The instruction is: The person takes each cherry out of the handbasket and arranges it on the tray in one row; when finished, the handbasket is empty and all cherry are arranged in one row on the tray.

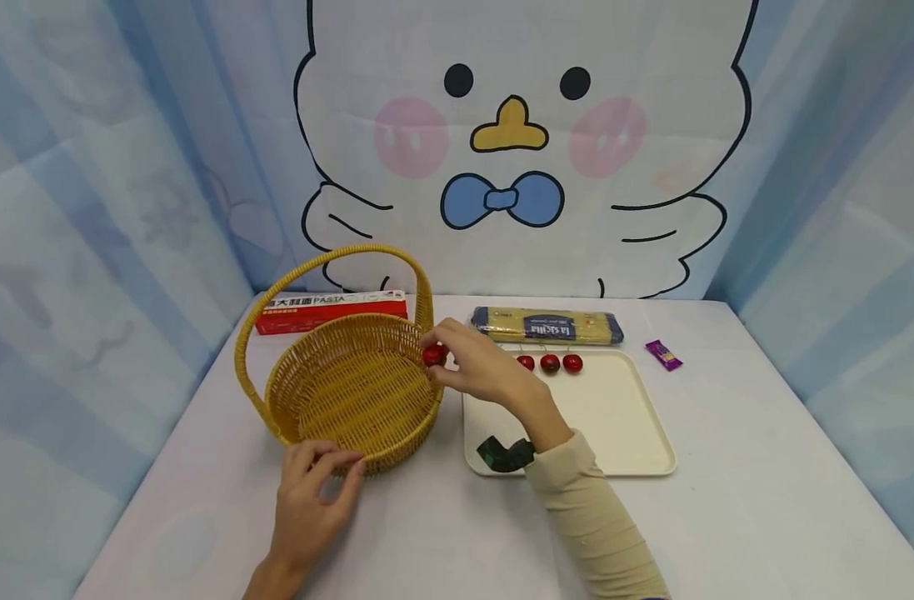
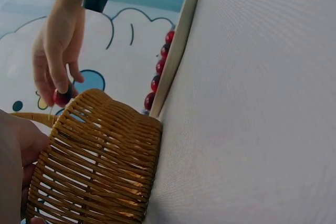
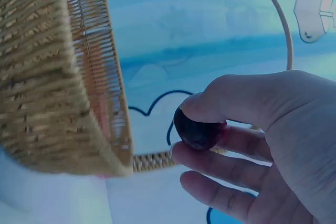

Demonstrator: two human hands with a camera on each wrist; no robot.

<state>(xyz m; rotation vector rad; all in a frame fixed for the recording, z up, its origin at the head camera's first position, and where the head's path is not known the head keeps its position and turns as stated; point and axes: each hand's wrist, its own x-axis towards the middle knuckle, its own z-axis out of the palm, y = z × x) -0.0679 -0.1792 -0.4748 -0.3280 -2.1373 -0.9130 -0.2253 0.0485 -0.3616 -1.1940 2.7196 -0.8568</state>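
A dark red cherry (image 1: 433,355) is pinched between the thumb and fingers of my right hand (image 1: 479,362), at the right rim of a round wicker basket (image 1: 359,400). The right wrist view shows this cherry (image 3: 198,129) beside the basket's wall (image 3: 37,77). My left hand (image 1: 310,500) holds the basket's near rim, fingers over the edge; the left wrist view has the woven side (image 2: 100,156) close up. Inside, the visible basket floor is bare. Several cherries (image 1: 550,363) sit in a row at the back of a cream tray (image 1: 614,425), partly hidden by my right hand.
A red pasta box (image 1: 329,312) lies behind the basket, whose tall handle (image 1: 374,248) arches above it. Behind the tray is a yellow pasta packet (image 1: 546,325). A small purple wrapped snack (image 1: 663,355) lies to the tray's right. Curtains enclose the white table.
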